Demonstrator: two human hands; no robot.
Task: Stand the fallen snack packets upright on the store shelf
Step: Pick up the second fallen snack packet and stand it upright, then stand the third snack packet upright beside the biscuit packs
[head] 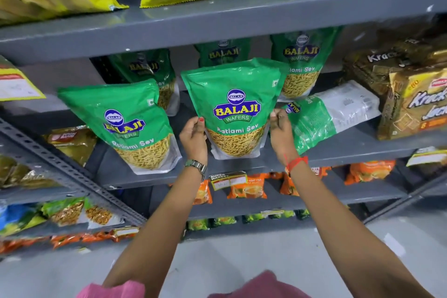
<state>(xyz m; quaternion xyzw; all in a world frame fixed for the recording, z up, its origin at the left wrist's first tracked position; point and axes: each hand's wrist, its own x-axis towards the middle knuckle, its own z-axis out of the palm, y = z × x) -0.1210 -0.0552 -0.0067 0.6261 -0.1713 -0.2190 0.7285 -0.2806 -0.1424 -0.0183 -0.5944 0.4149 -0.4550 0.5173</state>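
Count on the middle grey shelf (pixel 338 150): six green Balaji Ratlami Sev packets in view. Two stand at the front: the centre packet (pixel 232 109) and the left front packet (pixel 125 126), which tilts slightly left. Three more stand behind them in the back row: back-left packet (pixel 147 68), back-centre packet (pixel 223 52), back-right packet (pixel 303 60). One fallen packet (pixel 329 116) lies on its side just right of the centre packet, printed back facing up, top end pointing left.

Both of the person's arms reach up and forward from the bottom of the frame, palms turned inward, one on each side of the centre packet.

Left hand (pixel 193 138): fingers curled round the packet's lower left edge, thumb on the front face. A metal watch (pixel 197 166) sits on that wrist.

Right hand (pixel 281 133): fingers pinched on the packet's right edge around mid-height. It overlaps the fallen packet's near end; contact there can't be told. A red thread (pixel 296 162) is tied on that wrist.

The centre packet is upright, base at the shelf's front lip, gripped by both hands.

Brown Krack Jack cartons (pixel 411 104) are stacked at the far right of the same shelf.
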